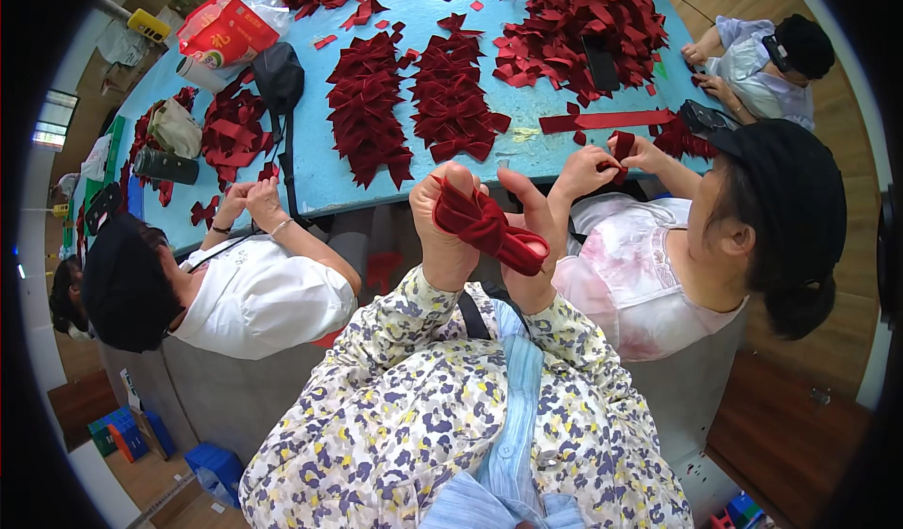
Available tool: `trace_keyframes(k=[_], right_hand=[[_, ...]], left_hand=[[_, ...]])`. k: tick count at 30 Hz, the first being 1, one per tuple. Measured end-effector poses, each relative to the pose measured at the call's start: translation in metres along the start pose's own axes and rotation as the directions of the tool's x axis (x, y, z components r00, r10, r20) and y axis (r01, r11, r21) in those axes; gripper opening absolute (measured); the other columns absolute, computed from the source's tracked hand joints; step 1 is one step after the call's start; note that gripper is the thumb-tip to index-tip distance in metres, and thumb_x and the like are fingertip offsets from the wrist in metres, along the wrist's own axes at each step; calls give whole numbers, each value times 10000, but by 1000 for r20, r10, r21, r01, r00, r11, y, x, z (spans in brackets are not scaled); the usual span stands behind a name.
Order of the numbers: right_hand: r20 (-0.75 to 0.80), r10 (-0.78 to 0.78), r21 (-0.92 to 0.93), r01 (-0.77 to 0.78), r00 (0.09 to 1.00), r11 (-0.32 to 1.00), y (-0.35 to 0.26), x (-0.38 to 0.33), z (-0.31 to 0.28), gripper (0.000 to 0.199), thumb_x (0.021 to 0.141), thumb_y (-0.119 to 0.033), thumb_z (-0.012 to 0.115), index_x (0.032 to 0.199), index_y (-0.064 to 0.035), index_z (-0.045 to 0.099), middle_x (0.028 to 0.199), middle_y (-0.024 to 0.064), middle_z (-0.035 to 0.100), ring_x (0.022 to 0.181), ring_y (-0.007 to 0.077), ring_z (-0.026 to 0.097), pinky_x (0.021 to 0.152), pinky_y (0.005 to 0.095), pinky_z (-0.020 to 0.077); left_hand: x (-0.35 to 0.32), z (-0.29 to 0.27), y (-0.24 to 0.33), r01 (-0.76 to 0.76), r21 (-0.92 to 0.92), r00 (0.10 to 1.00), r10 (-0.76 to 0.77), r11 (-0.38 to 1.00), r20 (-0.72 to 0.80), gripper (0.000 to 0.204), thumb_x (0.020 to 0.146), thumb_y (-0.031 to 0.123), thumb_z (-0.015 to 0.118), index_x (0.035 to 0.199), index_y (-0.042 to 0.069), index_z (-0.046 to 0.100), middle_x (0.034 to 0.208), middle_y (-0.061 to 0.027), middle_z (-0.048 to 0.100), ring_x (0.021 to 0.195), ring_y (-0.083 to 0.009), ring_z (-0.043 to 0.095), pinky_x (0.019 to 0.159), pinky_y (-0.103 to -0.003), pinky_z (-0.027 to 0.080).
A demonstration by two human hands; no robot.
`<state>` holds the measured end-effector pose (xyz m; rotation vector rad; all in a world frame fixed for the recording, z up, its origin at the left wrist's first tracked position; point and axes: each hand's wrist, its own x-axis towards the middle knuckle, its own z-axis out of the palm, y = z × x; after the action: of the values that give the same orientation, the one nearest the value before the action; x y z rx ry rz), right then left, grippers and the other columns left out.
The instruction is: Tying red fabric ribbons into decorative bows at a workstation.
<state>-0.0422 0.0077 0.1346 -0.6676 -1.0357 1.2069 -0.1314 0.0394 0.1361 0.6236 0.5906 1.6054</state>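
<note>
The left hand [450,223] is gripping one end of a dark red ribbon bow [489,228], fingers curled shut around the folds. The right hand [530,237] is pinching the other end, thumb pressing it against the fingers. To fold it well, I judge both hands should be keeping the loops even and the centre tight, so the velvet is not slipping. The bow is sitting raised between the hands, just in front of the blue table [536,125]. It is looking plush and layered, with a rolled end pointing right.
</note>
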Motion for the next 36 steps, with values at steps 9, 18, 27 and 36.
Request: trace_keyframes(k=[9, 18, 27, 36], right_hand=[[88, -93, 25, 91, 992, 996, 2, 6, -42, 157, 898, -137, 540, 994, -15, 514, 786, 49, 638, 718, 60, 570, 636, 203, 432], [-279, -240, -210, 185, 930, 960, -4, 12, -46, 221, 875, -220, 586, 949, -32, 498, 704, -2, 521, 604, 50, 467, 551, 200, 360], [-230, -151, -211, 103, 961, 972, -12, 13, -65, 406, 873, -412, 553, 956, -19, 493, 657, -18, 476, 584, 39, 416, 525, 191, 312], [-232, -187, -270, 122, 955, 955, -15, 21, -47, 459, 846, -446, 579, 959, -10, 490, 610, 0, 480, 548, 43, 403, 490, 199, 307]], left_hand=[[3, 20, -22, -12, -36, 1000, 12, 999, -12, 297, 937, 217, 513, 682, 164, 372, 565, 40, 343, 493, -78, 318, 427, -228, 264], [21, 37, -31, -351, 232, 936, 345, 907, 65, 424, 850, 240, 639, 634, 120, 295, 552, 39, 293, 499, -73, 269, 455, -239, 216], [26, 40, -26, -746, 415, 662, 644, 521, 383, 406, 788, 157, 714, 643, 73, 344, 556, 24, 317, 508, -76, 275, 475, -240, 187], [25, 40, -43, -68, -95, 983, 83, 993, 161, 440, 945, 218, 509, 593, 103, 272, 582, 25, 264, 496, -90, 246, 457, -259, 200]])
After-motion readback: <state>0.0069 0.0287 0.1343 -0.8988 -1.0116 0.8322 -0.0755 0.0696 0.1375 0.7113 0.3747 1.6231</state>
